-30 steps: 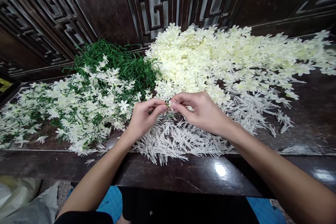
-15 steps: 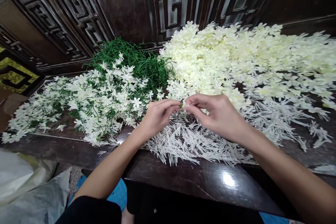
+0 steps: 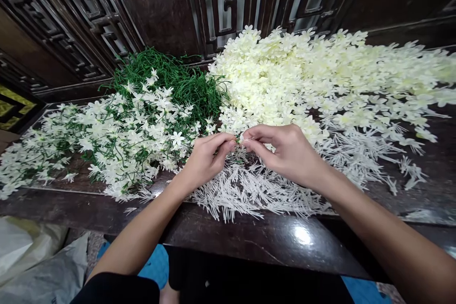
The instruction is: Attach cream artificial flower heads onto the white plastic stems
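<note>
My left hand (image 3: 210, 154) is closed in a pinch on a green plastic stem, of which only a small green tip shows. Facing it, my right hand (image 3: 281, 149) pinches a small white stamen piece, with the fingertips of both hands almost meeting. Below them spreads a heap of white stamen sprigs (image 3: 245, 194). Pale yellow-white artificial petals (image 3: 285, 76) are piled behind my right hand. Loose green stems (image 3: 171, 76) lie in a tangle at the back. Left of my left hand lie assembled white flowers on green stems (image 3: 135, 137).
Everything lies on a dark, glossy wooden bench (image 3: 249, 240) with a carved wooden back (image 3: 156, 4). More white sprigs (image 3: 359, 156) are scattered to the right. Pale sacks (image 3: 39, 266) stand on the floor at lower left, and something blue (image 3: 155, 266) shows below the bench.
The view has shifted slightly, so the whole scene sits a little further left. Both hands keep their pinch, their fingertips still close together with the green tip and white piece between them.
</note>
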Tool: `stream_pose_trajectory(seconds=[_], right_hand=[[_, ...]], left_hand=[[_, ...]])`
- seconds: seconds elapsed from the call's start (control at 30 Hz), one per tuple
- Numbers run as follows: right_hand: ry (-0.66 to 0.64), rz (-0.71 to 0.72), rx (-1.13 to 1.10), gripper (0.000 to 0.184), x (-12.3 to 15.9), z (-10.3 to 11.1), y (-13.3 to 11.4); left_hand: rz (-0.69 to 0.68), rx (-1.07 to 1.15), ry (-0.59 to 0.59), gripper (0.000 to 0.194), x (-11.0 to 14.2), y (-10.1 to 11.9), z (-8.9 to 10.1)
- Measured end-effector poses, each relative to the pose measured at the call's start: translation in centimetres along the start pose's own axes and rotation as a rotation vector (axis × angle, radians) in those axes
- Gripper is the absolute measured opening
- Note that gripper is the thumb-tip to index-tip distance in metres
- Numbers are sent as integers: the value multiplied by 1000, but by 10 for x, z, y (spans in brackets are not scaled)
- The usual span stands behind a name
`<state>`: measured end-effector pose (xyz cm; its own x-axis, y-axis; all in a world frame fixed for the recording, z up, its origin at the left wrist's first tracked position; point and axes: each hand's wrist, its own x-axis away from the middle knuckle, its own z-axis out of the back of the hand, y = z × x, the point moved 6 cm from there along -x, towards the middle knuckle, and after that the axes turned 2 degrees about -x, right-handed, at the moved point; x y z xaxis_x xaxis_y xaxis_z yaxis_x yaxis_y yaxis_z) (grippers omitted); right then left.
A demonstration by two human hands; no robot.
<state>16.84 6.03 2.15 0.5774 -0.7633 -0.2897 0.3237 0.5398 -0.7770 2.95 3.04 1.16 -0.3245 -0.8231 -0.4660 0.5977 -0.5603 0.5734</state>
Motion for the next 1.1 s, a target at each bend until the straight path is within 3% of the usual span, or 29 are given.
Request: stream_pose_trajectory(seconds=[0.3, 0.9, 1.1], right_hand=[[15, 120, 56, 13, -1, 5, -4], [-64, 174, 55, 15, 0, 3, -6], [-63, 153, 68, 15, 1, 0, -6]], left_hand=[[-61, -57, -11, 13, 0, 2, 0], [-54, -108, -79, 13, -1, 7, -3], [-80, -99, -47, 13, -1, 7, -1]])
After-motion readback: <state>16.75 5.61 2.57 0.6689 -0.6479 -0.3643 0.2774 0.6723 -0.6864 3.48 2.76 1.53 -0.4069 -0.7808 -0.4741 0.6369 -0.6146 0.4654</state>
